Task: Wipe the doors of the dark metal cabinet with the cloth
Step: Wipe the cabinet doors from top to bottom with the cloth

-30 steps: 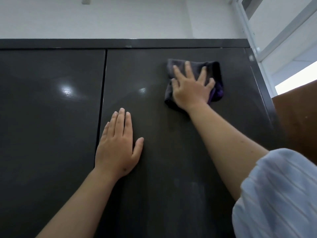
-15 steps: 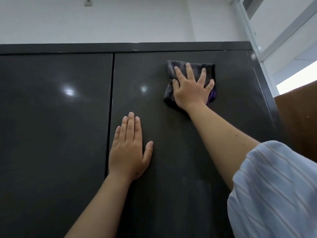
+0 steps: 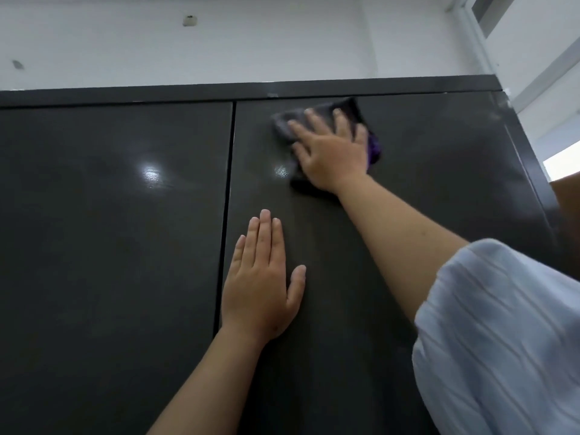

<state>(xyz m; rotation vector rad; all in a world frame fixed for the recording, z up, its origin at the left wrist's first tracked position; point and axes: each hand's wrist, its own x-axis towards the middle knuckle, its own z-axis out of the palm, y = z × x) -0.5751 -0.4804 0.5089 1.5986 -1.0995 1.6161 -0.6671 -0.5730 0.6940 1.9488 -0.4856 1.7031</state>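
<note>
- Dark metal cabinet (image 3: pixel 94 246): fills most of the view, two doors meeting at a vertical seam (image 3: pixel 227 199). Against the earlier views it sits lower and further right in frame, so the person's head has turned; the cabinet itself looks unmoved.
- Right door (image 3: pixel 439 183): the one being worked. Its glossy face shows a small glare spot beside the cloth.
- Left door (image 3: pixel 94 277): nothing rests on it; I judge it is yet to be wiped, or was done out of sight.
- Right hand (image 3: pixel 332 152): fingers spread flat, pressing the cloth to the door's upper part. A second ago it was further toward the door's right side; it has now swept left toward the seam and is blurred, so a leftward stroke is under way.
- Left hand (image 3: pixel 260 287): flat on the right door just beside the seam, fingers straight and together, thumb out. Same place on the door as before; it looks like a brace.
- Cloth (image 3: pixel 285 127): dark grey with a purple patch (image 3: pixel 374 150) showing at the right edge, bunched under the right hand, its top nearly at the cabinet's top rail (image 3: pixel 408 84).
- Around: white wall (image 3: pixel 219 42) above, window frame (image 3: pixel 489 42) at upper right, a brown panel (image 3: pixel 569 196) at the right edge, pale striped sleeve (image 3: pixel 502 340) in the foreground.
- In the way: the bracing left hand covers part of the right door below the cloth; I judge it must shift before lower strokes.
</note>
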